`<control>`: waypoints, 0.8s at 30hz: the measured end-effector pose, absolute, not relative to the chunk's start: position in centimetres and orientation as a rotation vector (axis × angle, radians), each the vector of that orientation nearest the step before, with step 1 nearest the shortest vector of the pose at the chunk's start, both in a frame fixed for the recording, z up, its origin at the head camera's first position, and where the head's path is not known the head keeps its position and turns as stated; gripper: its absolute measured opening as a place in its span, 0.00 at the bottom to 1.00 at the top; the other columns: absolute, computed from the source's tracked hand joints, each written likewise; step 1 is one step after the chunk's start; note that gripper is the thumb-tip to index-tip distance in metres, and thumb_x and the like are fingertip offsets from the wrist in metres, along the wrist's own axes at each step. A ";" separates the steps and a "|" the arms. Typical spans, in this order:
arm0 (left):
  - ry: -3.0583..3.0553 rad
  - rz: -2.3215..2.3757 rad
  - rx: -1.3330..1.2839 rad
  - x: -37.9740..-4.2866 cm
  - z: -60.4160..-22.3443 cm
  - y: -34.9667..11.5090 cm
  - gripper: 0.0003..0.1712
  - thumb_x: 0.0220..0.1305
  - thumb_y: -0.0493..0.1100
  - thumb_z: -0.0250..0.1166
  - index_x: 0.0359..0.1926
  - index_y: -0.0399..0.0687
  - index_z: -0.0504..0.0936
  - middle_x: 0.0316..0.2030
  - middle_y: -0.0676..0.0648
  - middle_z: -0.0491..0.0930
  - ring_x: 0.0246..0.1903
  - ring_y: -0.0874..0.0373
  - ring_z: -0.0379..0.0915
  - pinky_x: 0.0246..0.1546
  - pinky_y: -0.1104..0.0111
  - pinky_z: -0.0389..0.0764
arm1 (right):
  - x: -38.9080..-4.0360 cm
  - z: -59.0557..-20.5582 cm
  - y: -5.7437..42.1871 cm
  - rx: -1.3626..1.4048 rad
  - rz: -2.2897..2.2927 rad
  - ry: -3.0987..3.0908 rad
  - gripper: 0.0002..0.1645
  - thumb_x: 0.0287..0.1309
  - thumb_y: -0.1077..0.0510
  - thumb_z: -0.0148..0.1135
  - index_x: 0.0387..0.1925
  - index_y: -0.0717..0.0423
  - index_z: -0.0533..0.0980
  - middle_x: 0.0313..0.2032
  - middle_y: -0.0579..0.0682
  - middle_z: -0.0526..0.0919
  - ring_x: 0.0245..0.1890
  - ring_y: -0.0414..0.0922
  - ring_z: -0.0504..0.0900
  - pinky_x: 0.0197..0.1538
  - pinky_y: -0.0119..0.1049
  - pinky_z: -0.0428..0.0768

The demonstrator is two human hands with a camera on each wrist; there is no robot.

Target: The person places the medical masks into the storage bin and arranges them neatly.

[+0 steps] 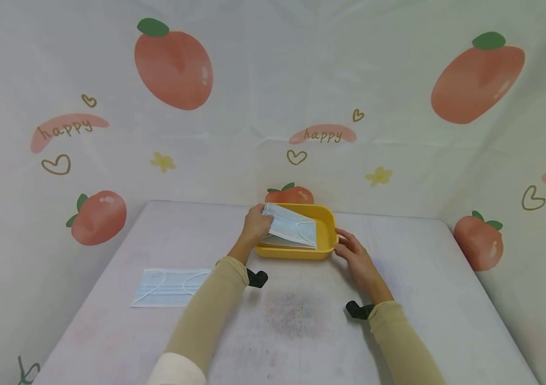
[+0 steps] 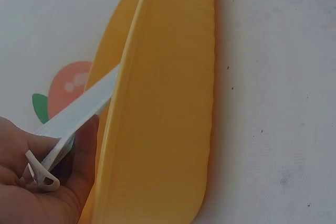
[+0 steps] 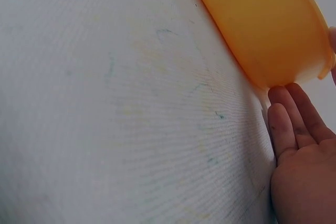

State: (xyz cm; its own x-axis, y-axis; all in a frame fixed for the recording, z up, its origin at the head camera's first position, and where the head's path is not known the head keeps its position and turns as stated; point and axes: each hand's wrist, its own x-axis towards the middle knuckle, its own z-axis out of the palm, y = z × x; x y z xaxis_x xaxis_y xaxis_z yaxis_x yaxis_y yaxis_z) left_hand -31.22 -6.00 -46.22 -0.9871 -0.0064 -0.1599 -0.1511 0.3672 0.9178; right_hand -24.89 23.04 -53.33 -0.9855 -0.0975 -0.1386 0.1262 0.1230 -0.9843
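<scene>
At the far middle of the table stands a yellow tray (image 1: 327,235) with rounded corners. My left hand (image 1: 256,224) pinches one end of a light blue face mask (image 1: 289,224) at the tray's left side. The mask slants down into the tray, and pale layers show beneath it. In the left wrist view the mask (image 2: 84,106) crosses the rim, its end between thumb and fingers. My right hand (image 1: 357,262) touches the tray's right end. The right wrist view shows extended fingers (image 3: 296,116) against the tray's outer wall (image 3: 273,30).
Another blue face mask (image 1: 167,289) lies flat on the table at the left, partly covered by my left sleeve (image 1: 205,315). A white cloth (image 1: 254,80) printed with fruit hangs behind the table (image 1: 302,342). Each wrist carries a small black device (image 1: 358,310).
</scene>
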 end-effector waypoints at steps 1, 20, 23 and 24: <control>2.500 1.676 -0.142 -31.2 -46.2 -5.9 0.29 0.73 0.38 0.55 0.73 0.38 0.66 0.65 0.35 0.76 0.59 0.43 0.79 0.57 0.56 0.84 | -24.9 -53.3 23.1 0.028 -1.976 2.219 0.35 0.73 0.47 0.58 0.77 0.44 0.60 0.73 0.60 0.66 0.55 0.33 0.76 0.56 0.17 0.75; 2.613 1.637 -0.096 -30.6 -45.0 -6.1 0.32 0.74 0.40 0.53 0.76 0.48 0.61 0.69 0.37 0.72 0.51 0.48 0.78 0.43 0.64 0.78 | -24.6 -52.8 23.0 0.030 -1.976 2.204 0.35 0.75 0.49 0.56 0.77 0.45 0.59 0.73 0.60 0.66 0.56 0.33 0.75 0.58 0.17 0.74; 2.625 1.677 -0.090 -30.7 -45.0 -6.0 0.33 0.72 0.39 0.52 0.77 0.49 0.60 0.71 0.40 0.71 0.51 0.45 0.77 0.40 0.65 0.76 | -24.6 -52.8 22.9 0.047 -1.941 2.217 0.35 0.74 0.47 0.56 0.77 0.42 0.59 0.73 0.58 0.65 0.60 0.39 0.74 0.66 0.26 0.73; 2.637 1.689 -0.089 -30.7 -45.0 -6.0 0.34 0.72 0.39 0.52 0.77 0.49 0.60 0.72 0.41 0.71 0.55 0.46 0.75 0.40 0.67 0.75 | -24.6 -52.8 22.9 0.052 -1.930 2.222 0.35 0.74 0.46 0.56 0.77 0.41 0.59 0.73 0.58 0.65 0.61 0.41 0.73 0.69 0.30 0.72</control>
